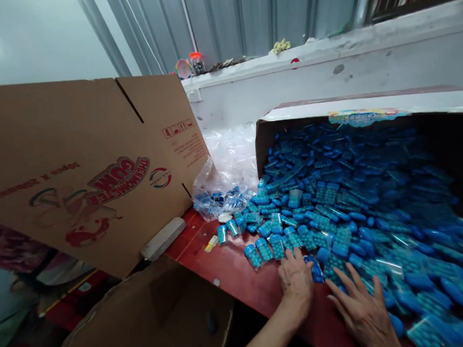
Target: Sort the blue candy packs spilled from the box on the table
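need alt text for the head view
A person's left hand and right hand are at the near edge of a heap of small blue-and-turquoise packs on a red table. The heap spills from an open box; a "Thermometer Gum" carton stands at picture left.

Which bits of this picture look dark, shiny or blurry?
Head view: deep shadow fills the far right inside the open white-edged cardboard carton; head view: white glints on the small blue-capped plastic packs; head view: the tall brown cardboard box has softer print toward its left.
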### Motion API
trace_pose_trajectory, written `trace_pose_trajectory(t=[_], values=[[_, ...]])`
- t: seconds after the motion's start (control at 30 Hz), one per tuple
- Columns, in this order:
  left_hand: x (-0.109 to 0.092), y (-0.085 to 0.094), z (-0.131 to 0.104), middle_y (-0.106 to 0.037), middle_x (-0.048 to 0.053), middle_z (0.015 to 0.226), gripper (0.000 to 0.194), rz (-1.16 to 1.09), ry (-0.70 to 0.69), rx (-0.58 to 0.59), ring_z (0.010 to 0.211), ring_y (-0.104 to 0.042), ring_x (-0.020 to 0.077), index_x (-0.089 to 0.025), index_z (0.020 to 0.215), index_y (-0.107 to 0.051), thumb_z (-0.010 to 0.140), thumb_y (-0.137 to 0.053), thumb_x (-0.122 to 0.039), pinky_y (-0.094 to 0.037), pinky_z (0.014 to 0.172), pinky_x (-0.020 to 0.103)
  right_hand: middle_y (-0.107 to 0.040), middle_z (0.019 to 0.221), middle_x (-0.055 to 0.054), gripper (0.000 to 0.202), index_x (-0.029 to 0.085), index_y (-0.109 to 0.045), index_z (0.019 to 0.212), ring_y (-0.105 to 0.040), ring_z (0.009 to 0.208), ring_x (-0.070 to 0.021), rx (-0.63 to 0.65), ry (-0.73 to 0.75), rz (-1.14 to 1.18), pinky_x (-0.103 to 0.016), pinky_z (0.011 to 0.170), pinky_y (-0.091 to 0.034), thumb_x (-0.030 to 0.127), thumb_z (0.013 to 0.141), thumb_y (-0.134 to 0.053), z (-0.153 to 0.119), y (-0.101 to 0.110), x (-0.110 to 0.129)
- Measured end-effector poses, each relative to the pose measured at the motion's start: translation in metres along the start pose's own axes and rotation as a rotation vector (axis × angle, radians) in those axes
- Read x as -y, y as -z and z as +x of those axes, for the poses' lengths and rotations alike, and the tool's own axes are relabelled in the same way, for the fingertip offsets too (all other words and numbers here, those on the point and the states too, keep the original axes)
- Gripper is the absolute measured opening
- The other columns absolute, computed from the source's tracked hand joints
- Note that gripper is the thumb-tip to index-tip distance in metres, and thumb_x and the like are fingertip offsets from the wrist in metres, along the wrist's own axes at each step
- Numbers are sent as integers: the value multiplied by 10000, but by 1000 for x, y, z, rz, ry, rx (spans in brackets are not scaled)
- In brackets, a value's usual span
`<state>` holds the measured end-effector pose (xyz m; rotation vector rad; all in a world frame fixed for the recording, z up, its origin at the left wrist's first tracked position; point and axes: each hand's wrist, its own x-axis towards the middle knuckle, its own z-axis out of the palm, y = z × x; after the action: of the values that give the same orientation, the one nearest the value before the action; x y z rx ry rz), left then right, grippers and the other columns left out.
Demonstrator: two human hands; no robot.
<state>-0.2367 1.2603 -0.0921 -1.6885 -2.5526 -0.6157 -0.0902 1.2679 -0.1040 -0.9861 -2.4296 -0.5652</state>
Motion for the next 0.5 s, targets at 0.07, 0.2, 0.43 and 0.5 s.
trace_pose_trajectory(t=[0.07,0.2,0.43,0.5], values=[[7,14,2,-561,74,972,310,-43,-66,-29,793,-529,197,-234,1065,-519,803,-407,-353,-393,630,297,-583,1081,-61,260,282,-592,1001,-406,1126,-319,-55,3,19,-617,908,-175,291,767,-479,4,6,2],[57,54,35,-571,58,781,333,-19,-27,-100,751,-516,177,-214,759,-594,848,-282,-289,-371,670,298,-603,1023,-59,239,264,-590,978,-464,1069,-291,-123,-64,128,-598,925,-198,262,768,-477,10,21,8],[187,76,142,-601,209,949,373,71,601,-36,918,-526,342,-112,849,-639,751,-407,-387,-375,721,434,-607,967,-39,213,271,-588,953,-480,1058,-248,-158,-51,249,-540,968,-203,226,785,-466,12,47,15],[202,67,160,-598,244,964,414,33,663,21,933,-523,371,-81,844,-640,696,-472,-429,-382,714,449,-598,985,-42,232,258,-573,990,-475,1066,-239,-100,-56,265,-526,977,-206,209,787,-472,13,55,18]])
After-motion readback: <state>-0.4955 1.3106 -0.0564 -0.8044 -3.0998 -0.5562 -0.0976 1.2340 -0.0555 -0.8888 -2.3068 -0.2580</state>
